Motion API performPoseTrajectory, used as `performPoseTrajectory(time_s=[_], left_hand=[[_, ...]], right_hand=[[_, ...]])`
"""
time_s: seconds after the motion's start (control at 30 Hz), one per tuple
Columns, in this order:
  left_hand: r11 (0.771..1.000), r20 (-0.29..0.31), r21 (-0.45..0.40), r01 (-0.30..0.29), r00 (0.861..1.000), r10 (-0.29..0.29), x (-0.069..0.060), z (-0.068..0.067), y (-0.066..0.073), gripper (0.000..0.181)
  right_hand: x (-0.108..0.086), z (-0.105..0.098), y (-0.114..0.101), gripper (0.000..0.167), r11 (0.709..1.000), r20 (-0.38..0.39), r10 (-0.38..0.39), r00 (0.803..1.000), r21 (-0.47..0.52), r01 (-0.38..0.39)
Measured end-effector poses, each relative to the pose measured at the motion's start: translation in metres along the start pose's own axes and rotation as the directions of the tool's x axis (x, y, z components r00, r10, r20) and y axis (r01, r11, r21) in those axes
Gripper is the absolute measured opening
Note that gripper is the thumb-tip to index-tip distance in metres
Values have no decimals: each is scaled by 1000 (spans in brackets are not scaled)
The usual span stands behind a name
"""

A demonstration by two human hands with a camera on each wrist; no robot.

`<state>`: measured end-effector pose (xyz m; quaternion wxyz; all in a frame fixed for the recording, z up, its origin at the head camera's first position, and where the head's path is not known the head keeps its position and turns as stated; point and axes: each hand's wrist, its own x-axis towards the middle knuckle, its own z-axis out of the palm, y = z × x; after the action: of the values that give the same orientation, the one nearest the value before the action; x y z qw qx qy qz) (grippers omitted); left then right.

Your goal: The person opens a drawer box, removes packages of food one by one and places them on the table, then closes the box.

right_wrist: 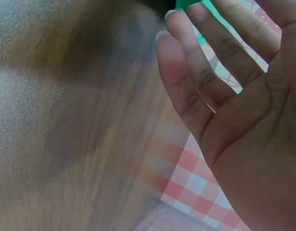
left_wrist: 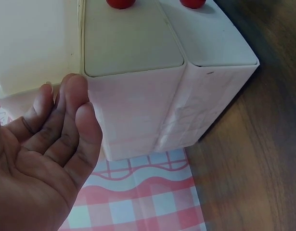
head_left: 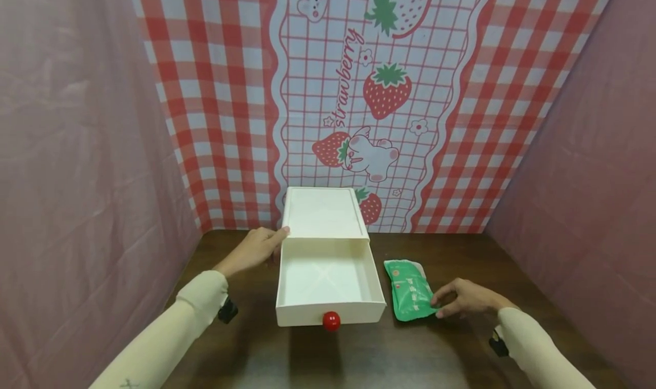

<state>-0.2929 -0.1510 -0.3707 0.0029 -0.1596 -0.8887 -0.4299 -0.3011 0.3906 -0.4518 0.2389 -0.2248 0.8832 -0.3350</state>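
A white drawer unit [head_left: 325,212] stands at the centre, its top drawer [head_left: 328,275] pulled out with nothing inside and a red knob [head_left: 331,321] on its front. The left hand [head_left: 256,249] rests against the unit's left side near the top; the left wrist view shows its fingers [left_wrist: 76,91] relaxed along the side. Right of the drawer lies a green packet [head_left: 410,291] on the table. The right hand [head_left: 466,299] has its fingertips at the packet's lower right edge. In the right wrist view, the right hand [right_wrist: 244,96] has loosely extended fingers, the green packet partly seen behind them.
The brown wooden table [head_left: 246,343] carries everything. Behind it hangs a red and white checked cloth [head_left: 230,121] with strawberries, and pink cloths [head_left: 92,167] hang at both sides. Two lower drawers with red knobs [left_wrist: 192,2] show in the left wrist view.
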Motion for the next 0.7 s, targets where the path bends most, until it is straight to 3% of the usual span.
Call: performPoseTrajectory(time_s=[0.7], left_hand=[[1000, -2, 3, 4, 1000, -4, 0, 2, -1, 71]], right_hand=[[2, 2, -17, 26, 997, -28, -25, 999, -71, 23]])
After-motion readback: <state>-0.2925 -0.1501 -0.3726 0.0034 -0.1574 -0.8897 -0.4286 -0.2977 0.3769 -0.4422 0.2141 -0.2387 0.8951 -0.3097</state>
